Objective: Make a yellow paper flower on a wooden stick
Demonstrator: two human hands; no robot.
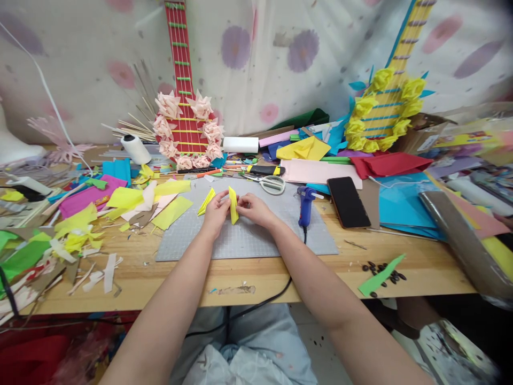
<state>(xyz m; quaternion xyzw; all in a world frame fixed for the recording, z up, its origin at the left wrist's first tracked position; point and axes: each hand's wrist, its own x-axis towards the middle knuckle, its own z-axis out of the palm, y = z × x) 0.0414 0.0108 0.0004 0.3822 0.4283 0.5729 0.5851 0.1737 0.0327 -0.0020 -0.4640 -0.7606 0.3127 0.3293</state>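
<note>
Over the grey cutting mat [256, 240], a folded yellow paper strip [233, 207] stands upright between my two hands. My left hand [216, 215] grips it from the left, fingers behind it. On its other side, the bent fingers of my right hand [256, 209] pinch at the strip's edge; their tips are partly hidden. Close to my left hand lies a second stack of folded yellow paper [206, 201]. White-handled scissors [273, 185] rest at the mat's back edge, and a blue glue gun [305, 206] lies on its right side.
Paper scraps [130, 199] cover the left side of the table. A red paper guitar [186, 133] and a yellow one [382, 117] stand at the back. A black phone [348, 202] lies right of the glue gun, whose cord [276, 297] runs over the front edge. Dark seeds [395, 275] sit front right.
</note>
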